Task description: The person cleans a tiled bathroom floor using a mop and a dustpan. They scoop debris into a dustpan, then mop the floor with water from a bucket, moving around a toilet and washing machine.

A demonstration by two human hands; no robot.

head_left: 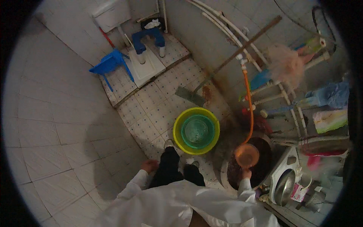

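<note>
Tiles [151,94] dotted with blue cover the floor of a small washroom, and larger pale tiles [56,132] face the left wall. At the far end a low step [177,51] carries a white squat pan [148,72], with a blue arched seat frame [148,33] standing over it, a blue plastic chair [109,62] beside it and a white cistern [112,15] on the wall behind. A long-handled floor scraper [190,97] leans against the right wall, its head on the floor. Nearer the person, a yellow basin [176,130] sits on the floor with a green basin [185,134] inside it. To the right stands a wide round vat [224,177], dark reddish inside; beyond it are a metal pan [286,187] and hanging cloths [332,94].

The round orange dipper [247,156] is over the vat, grasped at its near edge by the right hand [246,173]; whether a handle lies under the fingers I cannot tell. Its mouth looks round, so its outline shows no clear long axis; the line from hand to far rim points away from the person, toward the lower end of an orange hose [249,98]. The left hand [150,165] hangs beside the left thigh with nothing visible in it; how far its fingers curl I cannot tell.
</note>
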